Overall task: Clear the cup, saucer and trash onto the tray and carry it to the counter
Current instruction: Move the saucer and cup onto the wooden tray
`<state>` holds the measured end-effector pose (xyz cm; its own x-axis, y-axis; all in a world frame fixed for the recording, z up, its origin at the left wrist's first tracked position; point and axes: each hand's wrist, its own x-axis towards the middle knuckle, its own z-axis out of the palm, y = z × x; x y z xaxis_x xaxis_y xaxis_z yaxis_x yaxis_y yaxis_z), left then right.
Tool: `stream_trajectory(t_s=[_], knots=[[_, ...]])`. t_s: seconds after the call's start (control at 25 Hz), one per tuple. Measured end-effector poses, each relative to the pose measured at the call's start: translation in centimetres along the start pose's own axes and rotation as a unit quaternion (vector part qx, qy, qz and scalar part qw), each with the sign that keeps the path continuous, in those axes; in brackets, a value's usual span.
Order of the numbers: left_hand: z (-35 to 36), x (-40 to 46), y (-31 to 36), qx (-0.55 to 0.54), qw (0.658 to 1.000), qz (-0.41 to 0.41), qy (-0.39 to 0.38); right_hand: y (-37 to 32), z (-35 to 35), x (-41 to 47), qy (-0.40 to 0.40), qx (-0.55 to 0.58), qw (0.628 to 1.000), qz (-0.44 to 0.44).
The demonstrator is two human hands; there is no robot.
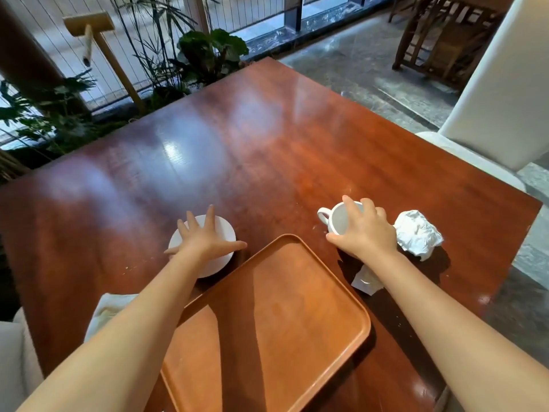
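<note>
A bare brown tray (276, 316) lies on the wooden table (252, 150) in front of me. Left of the tray's far corner sits a white saucer (221, 230); my left hand (205, 239) lies spread flat on top of it, fingers apart. To the tray's right stands a white cup (335, 220) with its handle pointing left, and my right hand (365, 230) grips it over the rim. A crumpled white napkin (417, 234) lies right beside that hand. A smaller torn paper scrap (367, 282) is partly hidden under my right forearm.
A folded pale cloth (110, 310) lies at the table's near left, under my left arm. A white chair (502, 90) stands to the right of the table, another pale seat (15, 352) at the near left. Plants (208, 55) border the far edge.
</note>
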<state>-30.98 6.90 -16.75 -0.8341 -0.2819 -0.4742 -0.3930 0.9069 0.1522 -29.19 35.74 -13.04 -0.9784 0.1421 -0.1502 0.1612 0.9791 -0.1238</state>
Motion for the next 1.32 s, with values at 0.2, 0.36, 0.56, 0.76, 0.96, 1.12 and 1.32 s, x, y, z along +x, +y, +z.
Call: stream_trajectory(t_s=[0.2,0.36,0.56,0.76,0.96,1.12,1.32], knots=[[0.2,-0.6,-0.3,-0.013,0.999,-0.024,0.037,-0.5,-0.3,-0.1,0.02,0.003,1.0,-0.017],[-1.4,-3.9,0.0,-0.074,0.994,0.011,0.078,-2.3,-1.7,-1.6,0.043,0.067,0.994,-0.076],[1.6,-12.2,-1.2,-0.006,0.991,0.073,0.108,-6.5,-2.1,-5.1,0.006,0.05,0.968,-0.244],[6.0,-15.3,-2.6,0.033,0.996,0.057,0.058,-8.0,-0.4,-6.1,-0.036,-0.012,0.955,-0.294],[7.0,-15.2,-2.3,0.049,0.995,0.062,0.059,-7.9,0.9,-6.4,-0.071,-0.024,0.954,-0.29],[6.9,-15.5,-2.3,0.07,0.994,0.067,0.052,-7.7,0.9,-5.9,-0.09,-0.031,0.955,-0.281],[6.8,-17.0,-1.5,0.018,0.986,0.098,0.131,-7.1,1.3,-6.4,-0.062,0.005,0.953,-0.298]])
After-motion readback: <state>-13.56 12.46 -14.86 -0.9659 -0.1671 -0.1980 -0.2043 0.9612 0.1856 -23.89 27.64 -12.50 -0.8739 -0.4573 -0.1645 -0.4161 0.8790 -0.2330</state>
